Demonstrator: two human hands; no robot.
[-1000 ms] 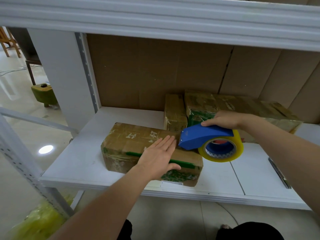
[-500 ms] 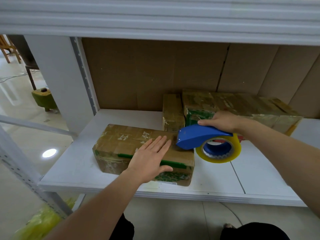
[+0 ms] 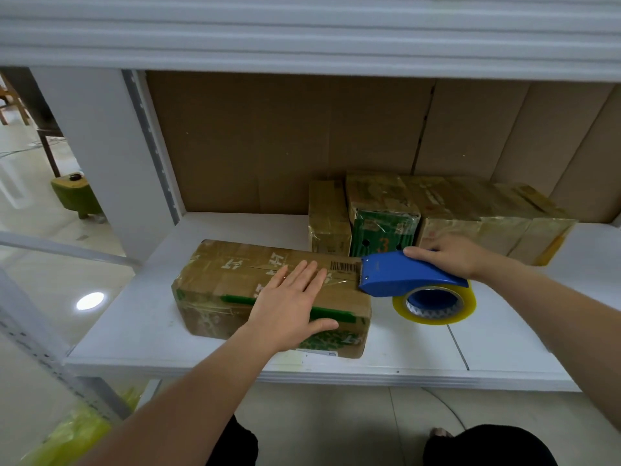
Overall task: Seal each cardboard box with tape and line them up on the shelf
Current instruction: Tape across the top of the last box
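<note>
At centre frame, a spread left hand pins the tape-slick brown cardboard box flat on the white shelf; the right hand grips a blue tape dispenser at its stiff right edge.

Cardboard boxes on the shelf: at least four. One in front, lying flat; three visible in a row at the back, namely a narrow one, a green-faced one and a long taped one that may be more than one box, seams unclear.
Tape dispensers: one, blue.
Tape rolls: one, clear yellowish, mounted in the dispenser.
Hands: two, left and right.
Barcode labels: one.
</note>
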